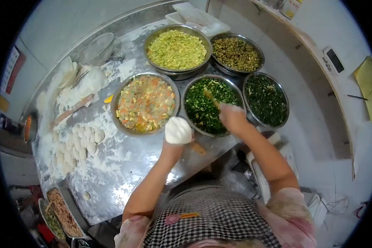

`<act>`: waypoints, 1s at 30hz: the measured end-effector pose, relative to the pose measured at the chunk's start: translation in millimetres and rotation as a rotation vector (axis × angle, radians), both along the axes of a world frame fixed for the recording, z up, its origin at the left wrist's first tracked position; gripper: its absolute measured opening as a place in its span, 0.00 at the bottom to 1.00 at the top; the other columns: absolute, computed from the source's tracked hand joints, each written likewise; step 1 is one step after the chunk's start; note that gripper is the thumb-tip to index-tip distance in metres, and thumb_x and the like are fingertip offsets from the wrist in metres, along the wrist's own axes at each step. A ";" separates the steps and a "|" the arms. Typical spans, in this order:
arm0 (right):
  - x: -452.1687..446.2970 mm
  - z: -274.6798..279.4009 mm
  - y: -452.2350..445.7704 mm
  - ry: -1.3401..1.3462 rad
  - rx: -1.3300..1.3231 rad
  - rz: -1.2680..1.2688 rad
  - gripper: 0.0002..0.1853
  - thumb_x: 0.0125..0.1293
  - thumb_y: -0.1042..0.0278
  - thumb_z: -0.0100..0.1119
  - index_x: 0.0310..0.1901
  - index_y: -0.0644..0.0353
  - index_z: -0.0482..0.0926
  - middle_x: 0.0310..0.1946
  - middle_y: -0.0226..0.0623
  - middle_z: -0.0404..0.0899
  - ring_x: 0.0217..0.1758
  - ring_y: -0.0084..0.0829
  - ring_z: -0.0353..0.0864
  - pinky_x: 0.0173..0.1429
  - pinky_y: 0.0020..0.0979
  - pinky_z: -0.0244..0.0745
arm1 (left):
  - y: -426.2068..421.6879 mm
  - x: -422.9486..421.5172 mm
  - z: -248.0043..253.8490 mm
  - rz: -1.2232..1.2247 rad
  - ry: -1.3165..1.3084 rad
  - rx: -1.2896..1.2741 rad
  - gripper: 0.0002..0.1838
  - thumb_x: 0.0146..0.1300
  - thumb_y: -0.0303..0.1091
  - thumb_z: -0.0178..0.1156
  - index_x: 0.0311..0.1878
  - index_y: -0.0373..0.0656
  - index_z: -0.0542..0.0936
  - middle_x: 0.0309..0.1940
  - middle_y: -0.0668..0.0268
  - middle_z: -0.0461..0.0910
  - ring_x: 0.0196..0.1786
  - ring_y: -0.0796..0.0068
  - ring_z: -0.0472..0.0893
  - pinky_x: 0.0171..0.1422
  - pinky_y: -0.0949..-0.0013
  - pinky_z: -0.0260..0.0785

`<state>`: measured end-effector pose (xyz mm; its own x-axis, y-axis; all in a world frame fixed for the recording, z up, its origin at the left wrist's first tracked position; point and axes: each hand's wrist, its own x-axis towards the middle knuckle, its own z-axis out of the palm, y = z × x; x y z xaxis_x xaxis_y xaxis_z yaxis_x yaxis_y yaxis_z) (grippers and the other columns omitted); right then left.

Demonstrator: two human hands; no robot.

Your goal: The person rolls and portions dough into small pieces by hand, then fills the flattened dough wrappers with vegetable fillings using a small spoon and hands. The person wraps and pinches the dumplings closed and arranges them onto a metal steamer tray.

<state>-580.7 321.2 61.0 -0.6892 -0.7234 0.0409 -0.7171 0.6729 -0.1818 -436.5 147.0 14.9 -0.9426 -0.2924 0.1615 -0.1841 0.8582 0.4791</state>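
Note:
My left hand holds a round, flat white dough wrapper, which covers most of the palm and fingers. It is just in front of the bowl of chopped greens and the bowl of carrot, egg and noodle-like filling. In my right hand, the fingers are closed round a thin yellowish wooden stick or spatula. Its far end reaches into the chopped greens; its exact shape is unclear. A wooden handle lies beside my left hand.
Behind stand bowls of yellow filling and brown filling; dark greens fill another bowl at right. On the floured metal table are several dough pieces, a rolling pin and a sieve. Filling trays stand lower left.

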 end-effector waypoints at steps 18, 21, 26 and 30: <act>-80.1 -4.0 34.8 -0.439 0.013 0.097 0.12 0.58 0.77 0.45 0.41 0.70 0.76 0.29 0.59 0.77 0.35 0.55 0.79 0.41 0.47 0.73 | 55.0 -120.5 -35.1 0.326 -0.006 0.637 0.13 0.51 0.31 0.62 0.38 0.38 0.72 0.30 0.59 0.78 0.34 0.66 0.79 0.39 0.65 0.70; -49.3 15.9 28.4 -0.566 -0.020 0.063 0.13 0.60 0.79 0.45 0.44 0.69 0.77 0.29 0.59 0.77 0.35 0.54 0.79 0.41 0.45 0.73 | 65.8 -116.8 -32.5 0.372 0.038 0.412 0.21 0.49 0.33 0.66 0.43 0.35 0.69 0.34 0.49 0.78 0.40 0.48 0.78 0.44 0.56 0.70; -18.7 -15.3 43.6 -0.370 -0.172 0.260 0.15 0.62 0.79 0.41 0.48 0.69 0.75 0.27 0.55 0.78 0.31 0.46 0.80 0.37 0.40 0.75 | 73.7 -113.8 -20.9 0.341 -0.002 0.257 0.26 0.48 0.34 0.68 0.46 0.34 0.65 0.37 0.43 0.76 0.43 0.42 0.76 0.46 0.52 0.69; -42.0 40.4 65.7 -0.612 -0.017 0.125 0.16 0.62 0.77 0.45 0.51 0.65 0.75 0.29 0.54 0.79 0.32 0.43 0.81 0.37 0.38 0.76 | 63.0 -115.3 -22.2 0.202 -0.096 0.236 0.30 0.46 0.34 0.68 0.49 0.34 0.64 0.39 0.42 0.74 0.46 0.43 0.76 0.49 0.52 0.68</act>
